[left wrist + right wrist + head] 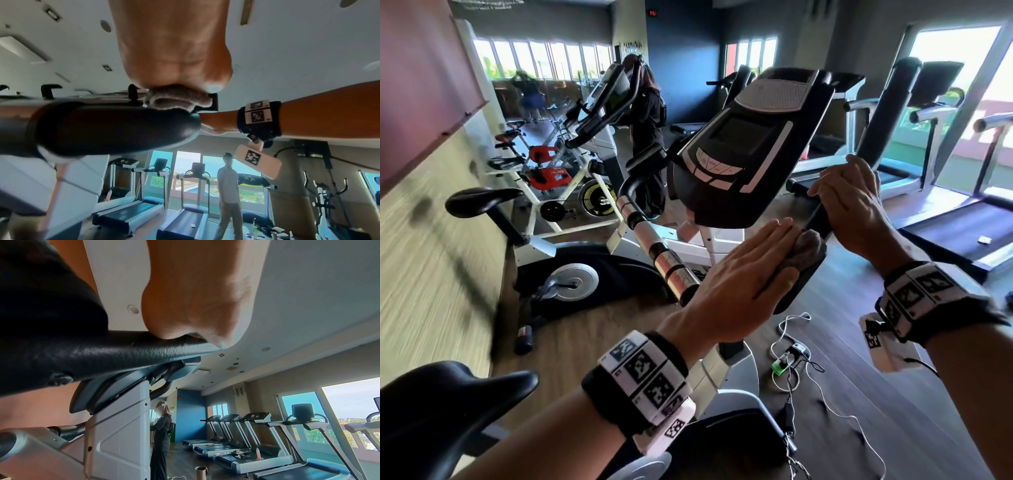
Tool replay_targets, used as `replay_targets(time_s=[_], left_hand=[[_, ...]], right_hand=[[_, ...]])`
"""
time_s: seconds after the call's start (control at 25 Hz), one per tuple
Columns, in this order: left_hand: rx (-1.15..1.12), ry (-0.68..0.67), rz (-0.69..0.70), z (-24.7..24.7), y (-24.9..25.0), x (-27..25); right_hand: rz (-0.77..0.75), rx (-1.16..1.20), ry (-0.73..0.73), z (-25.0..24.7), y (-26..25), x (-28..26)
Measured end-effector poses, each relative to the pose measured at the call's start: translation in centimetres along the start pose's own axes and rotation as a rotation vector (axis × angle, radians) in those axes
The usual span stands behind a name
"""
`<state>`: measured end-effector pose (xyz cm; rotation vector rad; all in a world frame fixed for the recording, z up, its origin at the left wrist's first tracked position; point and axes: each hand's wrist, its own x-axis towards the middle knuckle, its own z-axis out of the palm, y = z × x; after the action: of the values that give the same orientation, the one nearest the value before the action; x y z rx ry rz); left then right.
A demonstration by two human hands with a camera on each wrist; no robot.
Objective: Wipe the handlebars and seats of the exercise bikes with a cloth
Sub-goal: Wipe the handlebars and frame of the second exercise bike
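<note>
The exercise bike's console is in front of me. My left hand lies flat, fingers straight, and presses a brownish-grey cloth onto the black right handlebar. In the left wrist view the cloth is bunched between my palm and the handlebar. My right hand grips the same bar higher up, fingers curled round it; in the right wrist view the right hand sits on the handlebar. The left handlebar has chrome sensor bands. The bike's black seat is at the lower left.
A second bike with a black seat stands to the left, with red spin bikes behind it. A person in dark clothes stands at another machine. Treadmills line the right. Cables and a charger lie on the floor.
</note>
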<state>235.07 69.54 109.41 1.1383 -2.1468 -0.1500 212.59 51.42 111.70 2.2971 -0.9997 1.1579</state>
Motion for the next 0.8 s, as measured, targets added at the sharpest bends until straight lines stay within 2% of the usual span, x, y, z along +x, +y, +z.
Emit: replay_targets(time_s=[0.12,0.2,0.32,0.36,0.44,0.52,0.6,0.68,0.8], left_hand=[[-0.038,-0.077,-0.066,-0.8,-0.2,2.3],[0.006,-0.061,-0.084,-0.4,0.2,2.1],[0.058,0.007,0.044,0.1,0.1,0.0],[0.039,-0.006,0.069,-0.2,-0.2,0.0],[-0.012,-0.076,0.016,-0.9,-0.2,1.4],[-0.075,-0.121,-0.106,-0.9,0.1,2.9],[-0.130,-0.070,-0.152,-0.3,0.2,2.5],[-0.160,0.012,-0.140,0.2,-0.1,0.5],[-0.163,0.008,-0.138,0.1,-0.7,-0.1]], right_hand=[[-0.018,-0.004,0.019,0.0,-0.1,0.0],[-0.052,-0.017,0.033,-0.1,-0.3,-0.1],[0.109,0.149,-0.031,-0.6,-1.1,0.4],[0.109,0.157,-0.019,-0.6,-1.1,0.5],[-0.032,0.015,0.045,-0.2,-0.5,0.1],[-0.176,-0.091,0.077,0.0,0.5,-0.2],[-0.246,-0.102,0.110,-0.1,0.6,0.0],[-0.280,-0.088,0.154,-0.1,0.4,0.0],[-0.320,-0.120,0.183,-0.1,0.0,0.1]])
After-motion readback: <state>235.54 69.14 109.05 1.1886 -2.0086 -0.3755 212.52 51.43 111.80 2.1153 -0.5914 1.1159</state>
